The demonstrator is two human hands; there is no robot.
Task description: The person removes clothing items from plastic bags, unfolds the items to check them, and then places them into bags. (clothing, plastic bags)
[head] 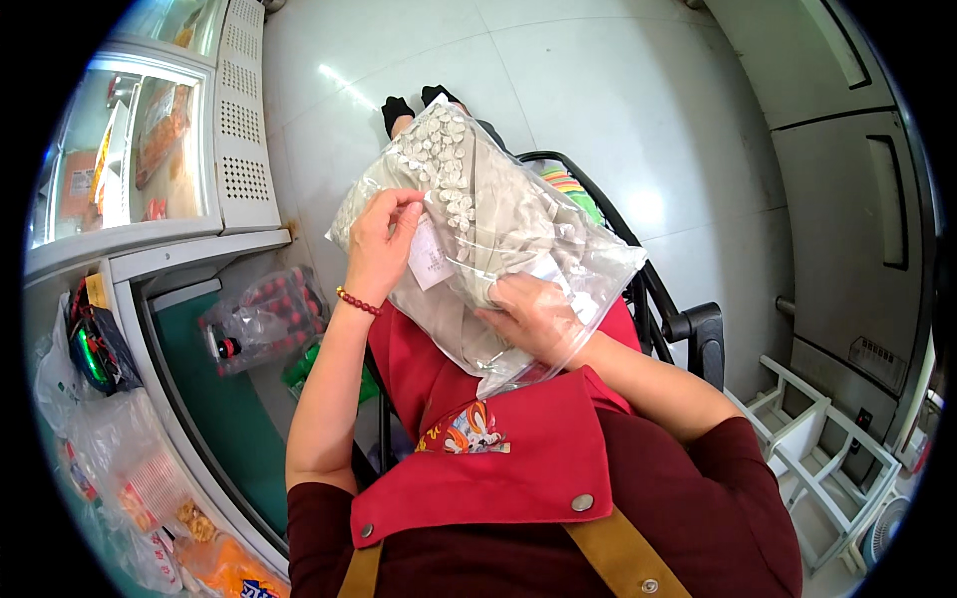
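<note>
Across my lap lies a clear plastic bag (pixel 609 261) with a folded beige garment (pixel 482 194) inside. Pale round appliqués (pixel 441 146) cluster along the garment's far part. My left hand (pixel 381 243) is over the bag's left side, thumb and forefinger together, and seems to pinch the plastic. Just below those fingertips is a white printed label (pixel 430 254); whether it lies on or under the plastic is unclear. My right hand (pixel 534 310) is inside the bag near its close end, fingers curled on the garment. Some of its fingertips are hidden in the folds.
A lit display fridge (pixel 149 149) stands at the left, above a green-bottomed compartment (pixel 209 404) and wrapped bottles (pixel 265 321). Bagged goods (pixel 149 478) fill the lower left. A black chair armrest (pixel 695 336), a white rack (pixel 822 448) and a grey refrigerator (pixel 845 224) are at the right.
</note>
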